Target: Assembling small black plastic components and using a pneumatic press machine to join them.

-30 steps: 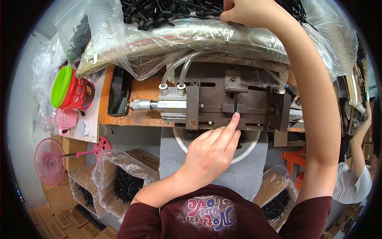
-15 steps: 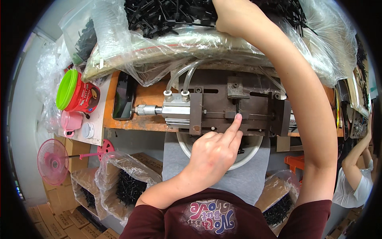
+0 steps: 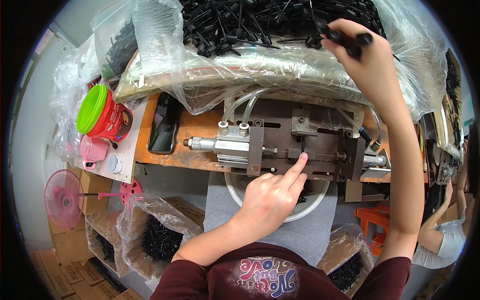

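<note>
My left hand stretches its index finger onto a small dark block in the middle of the metal fixture; the other fingers are partly bent, and nothing shows held in them. A thin black rod-like part stands between that block and the bracket behind it. My right hand is raised above the far pile, closed round several black plastic parts with thick round ends. Beneath it spreads the heap of thin-stemmed black plastic parts on clear plastic sheeting.
Air cylinders flank the fixture, the left cylinder fed by clear hoses. A phone, red bucket and pink cup stand left. Under the bench are a white basket, lined boxes of black parts and a pink fan. Another person sits right.
My right hand has drawn back from the far heap toward the right, and black parts now show in its grip. My left index finger stays on the block. The whole view has shifted slightly.
</note>
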